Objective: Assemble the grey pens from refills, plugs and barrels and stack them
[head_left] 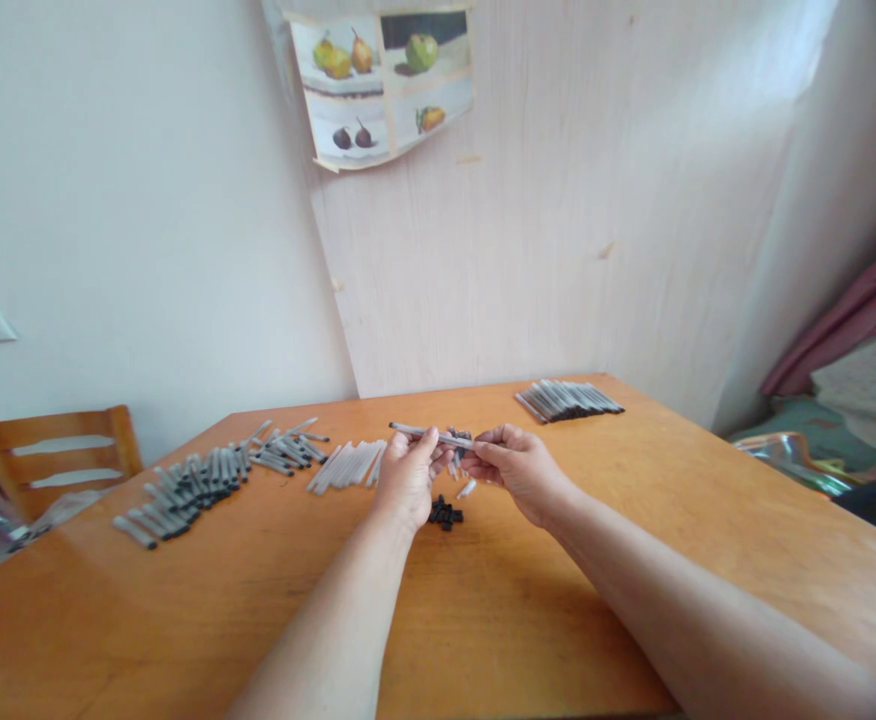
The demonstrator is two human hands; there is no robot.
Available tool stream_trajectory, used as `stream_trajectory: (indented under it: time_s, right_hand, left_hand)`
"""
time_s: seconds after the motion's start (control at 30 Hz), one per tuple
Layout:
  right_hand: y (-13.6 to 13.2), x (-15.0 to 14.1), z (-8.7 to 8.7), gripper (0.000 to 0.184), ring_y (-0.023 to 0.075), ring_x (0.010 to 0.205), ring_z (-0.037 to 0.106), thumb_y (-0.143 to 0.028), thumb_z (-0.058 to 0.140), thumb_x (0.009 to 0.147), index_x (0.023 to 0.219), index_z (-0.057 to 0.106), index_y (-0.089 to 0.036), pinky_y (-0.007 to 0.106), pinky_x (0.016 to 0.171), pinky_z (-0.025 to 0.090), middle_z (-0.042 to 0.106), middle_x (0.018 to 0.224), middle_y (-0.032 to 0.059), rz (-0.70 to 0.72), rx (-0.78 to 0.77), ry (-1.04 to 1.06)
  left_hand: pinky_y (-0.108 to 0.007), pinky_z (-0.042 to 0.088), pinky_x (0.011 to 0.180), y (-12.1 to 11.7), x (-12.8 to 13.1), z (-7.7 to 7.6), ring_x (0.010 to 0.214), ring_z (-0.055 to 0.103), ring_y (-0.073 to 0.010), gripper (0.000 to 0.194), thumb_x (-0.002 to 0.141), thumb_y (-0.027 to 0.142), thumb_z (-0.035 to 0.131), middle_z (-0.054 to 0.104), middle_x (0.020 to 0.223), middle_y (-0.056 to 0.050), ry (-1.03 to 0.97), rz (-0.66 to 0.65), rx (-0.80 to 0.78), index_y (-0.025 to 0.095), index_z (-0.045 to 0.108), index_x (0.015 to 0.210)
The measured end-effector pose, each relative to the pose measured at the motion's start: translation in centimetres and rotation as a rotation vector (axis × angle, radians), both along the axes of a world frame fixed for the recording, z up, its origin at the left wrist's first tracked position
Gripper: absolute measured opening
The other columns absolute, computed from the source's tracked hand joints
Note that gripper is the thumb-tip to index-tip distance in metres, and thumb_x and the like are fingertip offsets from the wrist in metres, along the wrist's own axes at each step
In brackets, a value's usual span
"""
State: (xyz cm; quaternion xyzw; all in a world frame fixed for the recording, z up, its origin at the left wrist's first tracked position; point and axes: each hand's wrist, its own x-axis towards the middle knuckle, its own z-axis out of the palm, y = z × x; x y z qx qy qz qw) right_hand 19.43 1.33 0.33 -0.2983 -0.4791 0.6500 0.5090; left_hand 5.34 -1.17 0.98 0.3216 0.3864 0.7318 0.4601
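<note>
Left forearm point(340, 620) and right forearm point(670, 620) cross the near side of the table point(513, 640) to a slim pen point(451, 439), raised over its middle. The left hand point(408, 478) pinches the barrel between thumb and fingers; the right hand point(511, 465) pinches its right end with thumb and forefinger, hiding whatever is there. Working that end well probably calls for a left grip close to it and both hands in one line, so any push runs straight along the barrel; gentle force should suit so thin a tube. Black caps point(447, 514) lie near, below the hands; clear tubes point(346, 467) and dark-tipped pens point(198, 485) lie left, a stack point(567, 399) far right.
</note>
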Motion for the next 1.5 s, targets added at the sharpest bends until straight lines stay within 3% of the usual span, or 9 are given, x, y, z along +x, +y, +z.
stream_trajectory:
  time_s: [0.57,0.83,0.93,1.03,1.23,1.5]
  right_hand:
    - [-0.2,0.2,0.5,0.009,0.0128,0.058,0.066,-0.016,0.064,0.078,0.078,0.055,-0.015,0.025,0.062,0.055,0.07,0.067,0.007,-0.008,0.007,-0.002]
    - [-0.4,-0.2,0.8,0.005,0.0114,0.061,0.066,-0.012,0.055,0.084,0.081,0.053,-0.016,0.024,0.063,0.055,0.069,0.069,0.0051,-0.009,0.007,-0.047]
    - [0.0,0.0,0.5,0.004,0.0115,0.062,0.066,-0.019,0.055,0.085,0.085,0.055,-0.015,0.021,0.057,0.053,0.069,0.076,0.0062,0.014,0.013,-0.15]
    - [0.7,0.5,0.1,0.011,0.0112,0.058,0.064,-0.026,0.058,0.083,0.085,0.057,-0.016,0.018,0.045,0.045,0.068,0.078,0.006,-0.082,0.033,-0.266]
    - [1.7,1.4,0.2,0.011,0.0078,0.044,0.052,-0.026,0.059,0.076,0.077,0.057,-0.016,0.019,0.038,0.032,0.063,0.066,0.0021,-0.221,0.101,-0.323]
    - [1.2,1.4,0.4,0.017,0.0061,0.043,0.044,-0.033,0.059,0.075,0.074,0.055,-0.017,0.02,0.042,0.03,0.058,0.06,-0.0021,-0.157,0.175,-0.275]
  left_hand:
    - [-0.024,0.055,0.067,0.2,0.2,-0.1,0.071,0.066,-0.0107,0.022,0.075,0.015,0.07,0.068,0.081,-0.003,-0.058,-0.046,-0.004,0.017,0.049,0.082]
    - [-0.024,0.053,0.069,0.2,0.0,0.1,0.072,0.067,-0.0114,0.024,0.074,0.023,0.072,0.069,0.084,-0.005,-0.009,-0.033,0.034,0.017,0.051,0.085]
    - [-0.024,0.052,0.069,0.3,-0.5,0.2,0.073,0.067,-0.0122,0.028,0.072,0.027,0.073,0.069,0.085,-0.005,0.008,-0.015,0.037,0.018,0.052,0.087]
    - [-0.024,0.05,0.068,0.3,-1.0,0.1,0.074,0.066,-0.0126,0.031,0.07,0.03,0.074,0.069,0.085,-0.004,0.029,0.017,0.038,0.018,0.052,0.088]
    - [-0.021,0.047,0.065,0.7,-1.6,-0.5,0.078,0.064,-0.0128,0.034,0.07,0.035,0.073,0.068,0.089,-0.005,0.208,0.082,0.047,0.018,0.059,0.095]
    - [-0.024,0.045,0.081,1.4,-1.5,-1.4,0.085,0.061,-0.0136,0.025,0.074,0.028,0.068,0.07,0.094,-0.004,0.555,0.203,0.1,0.02,0.07,0.098]
